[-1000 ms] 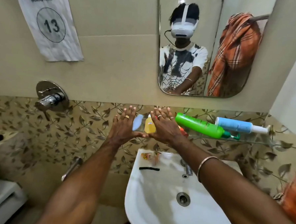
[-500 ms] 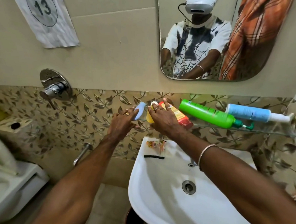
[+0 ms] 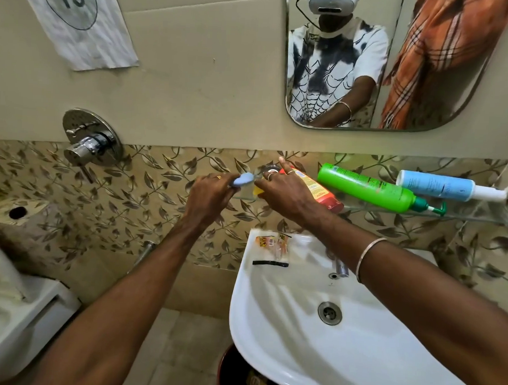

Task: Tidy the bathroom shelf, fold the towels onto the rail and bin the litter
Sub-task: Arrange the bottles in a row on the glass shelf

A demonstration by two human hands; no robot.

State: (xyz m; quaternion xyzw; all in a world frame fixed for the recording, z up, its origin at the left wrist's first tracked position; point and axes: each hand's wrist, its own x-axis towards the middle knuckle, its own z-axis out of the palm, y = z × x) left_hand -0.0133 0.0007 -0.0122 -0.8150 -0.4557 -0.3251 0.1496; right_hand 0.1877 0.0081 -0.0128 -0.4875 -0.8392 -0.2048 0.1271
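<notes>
The left hand (image 3: 208, 194) reaches up to the left end of the clear glass wall shelf (image 3: 440, 215), its grip pinching a small pale-blue oval object (image 3: 243, 179). Just beside it, the right hand (image 3: 285, 191) lies over a yellow-and-red plastic bottle (image 3: 320, 191) lying on the shelf; whether that grip is closed I cannot tell. Further right on the shelf lie a bright green pump bottle (image 3: 367, 188) and a light-blue pump bottle (image 3: 435, 185). Below, a crumpled orange wrapper (image 3: 272, 244) rests on the white ceramic sink (image 3: 284, 326) rim.

Green bottle (image 3: 367, 189) & blue bottle (image 3: 435, 185) lie flat on glass shelf (image 3: 451, 216). Orange bottle (image 3: 317, 189) tilted beside them. Wrapper (image 3: 272, 244) on sink (image 3: 283, 341) rim.
</notes>
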